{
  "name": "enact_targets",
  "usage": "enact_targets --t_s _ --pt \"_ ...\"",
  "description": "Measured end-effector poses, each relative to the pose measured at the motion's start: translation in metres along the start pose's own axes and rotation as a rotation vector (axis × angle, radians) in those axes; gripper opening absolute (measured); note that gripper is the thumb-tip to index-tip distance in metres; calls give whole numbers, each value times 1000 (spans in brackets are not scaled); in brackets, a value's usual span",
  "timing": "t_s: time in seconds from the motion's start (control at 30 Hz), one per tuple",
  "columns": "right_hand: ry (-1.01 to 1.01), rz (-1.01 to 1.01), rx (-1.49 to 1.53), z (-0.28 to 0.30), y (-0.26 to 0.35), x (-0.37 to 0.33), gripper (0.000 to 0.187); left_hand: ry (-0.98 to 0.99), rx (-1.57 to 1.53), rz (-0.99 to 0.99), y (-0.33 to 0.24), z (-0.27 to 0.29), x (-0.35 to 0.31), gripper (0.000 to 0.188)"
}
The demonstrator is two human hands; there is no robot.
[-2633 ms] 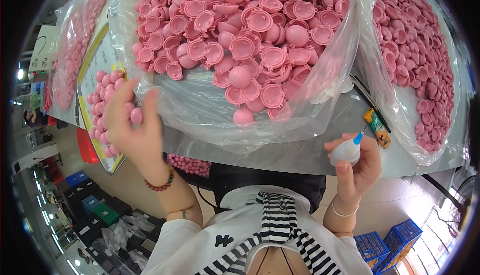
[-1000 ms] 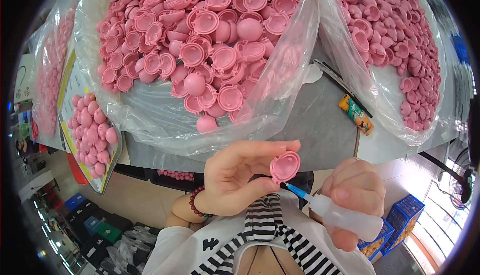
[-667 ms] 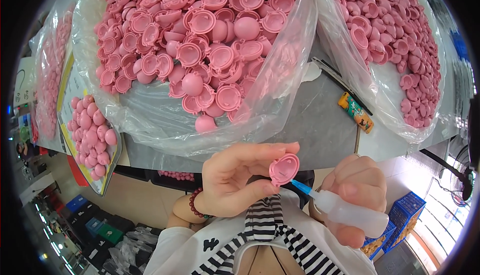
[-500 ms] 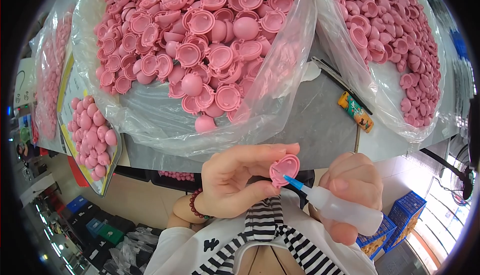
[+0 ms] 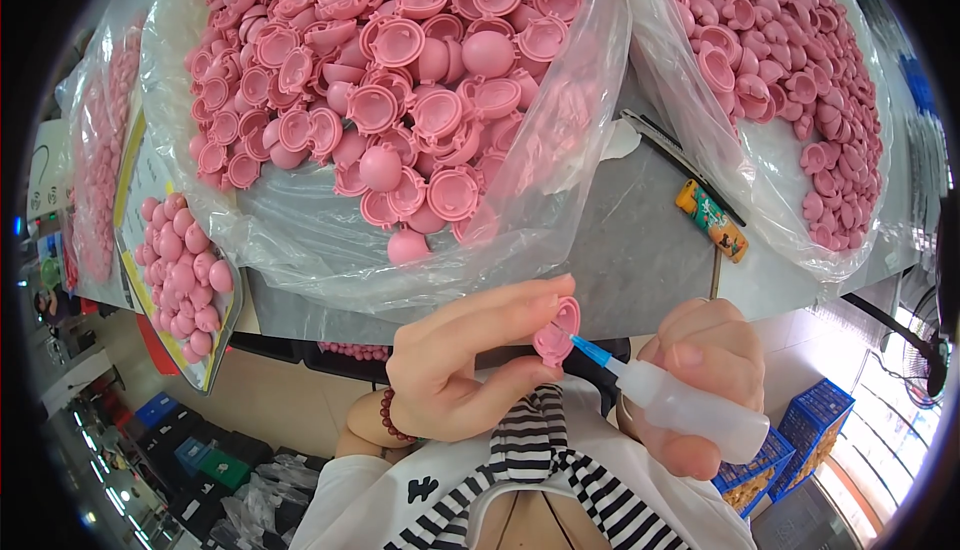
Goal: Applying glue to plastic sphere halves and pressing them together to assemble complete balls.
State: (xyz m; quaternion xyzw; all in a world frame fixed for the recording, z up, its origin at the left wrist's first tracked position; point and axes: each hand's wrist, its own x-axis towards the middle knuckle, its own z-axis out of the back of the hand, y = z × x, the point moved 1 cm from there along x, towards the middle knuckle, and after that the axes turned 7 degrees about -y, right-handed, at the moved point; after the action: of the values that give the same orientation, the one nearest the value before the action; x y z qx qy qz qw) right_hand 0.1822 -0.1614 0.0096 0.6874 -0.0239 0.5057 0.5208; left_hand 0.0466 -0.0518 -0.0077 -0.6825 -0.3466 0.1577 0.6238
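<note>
Between the thumb and fingers of my left hand is a small pink plastic shell half, its hollow side turned to the right. My right hand is closed round a translucent white squeeze bottle. The bottle's blue tapered tip points left and reaches the shell's rim or inside; exact contact is hard to make out. Both hands are over the near edge of the grey table. Beyond them lies a large heap of pink hinged shells on a clear plastic bag.
At the right, another clear bag holds pink pieces. A black-handled tool and a green-and-orange lighter lie between the bags. Closed pink balls fill a tray at the left. Blue crates stand on the floor at the right.
My left hand has shifted slightly left and up and turned the shell half more edge-on. The bottle's tip has followed a little upward; my right hand still grips it.
</note>
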Motion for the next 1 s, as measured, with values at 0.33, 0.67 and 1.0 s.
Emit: enact_targets --t_s 0.33,0.67,1.0 --pt "-26 -316 -423 16 -21 1 39 -37 -1 -133 5 3 -4 38" --pt "19 -342 -458 13 -24 15 45 408 -1127 424 18 -5 0 41" --pt "430 -177 -1115 80 -65 55 30 427 -1453 617 25 -10 -5 51"
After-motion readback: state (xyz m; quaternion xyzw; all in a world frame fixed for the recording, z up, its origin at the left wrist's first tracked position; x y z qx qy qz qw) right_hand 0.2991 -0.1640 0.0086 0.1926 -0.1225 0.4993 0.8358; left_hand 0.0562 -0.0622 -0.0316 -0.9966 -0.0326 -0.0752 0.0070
